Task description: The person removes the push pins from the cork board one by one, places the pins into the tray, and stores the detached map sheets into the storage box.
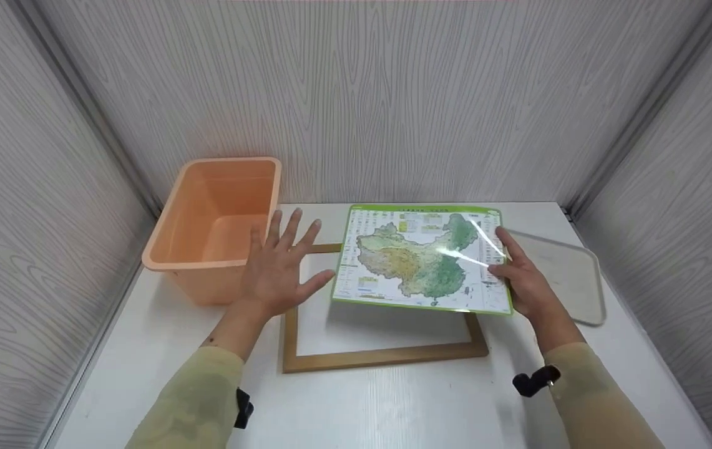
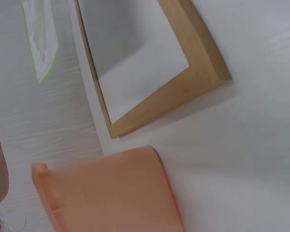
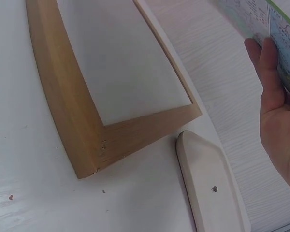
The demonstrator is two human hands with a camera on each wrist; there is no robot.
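Note:
A glossy map sheet with a green border hangs tilted above a wooden frame that lies flat on the white table. My right hand pinches the map's right edge, thumb on top and fingers beneath; the right wrist view shows the fingers under the map sheet. My left hand hovers with fingers spread over the frame's left side, next to the map's left edge and touching nothing. The wooden frame and a sliver of the map sheet show in the left wrist view.
An empty orange plastic tub stands at the back left, close to my left hand. A pale grey tray lies flat at the right, behind my right hand. Grey wood-grain walls enclose the white table on three sides.

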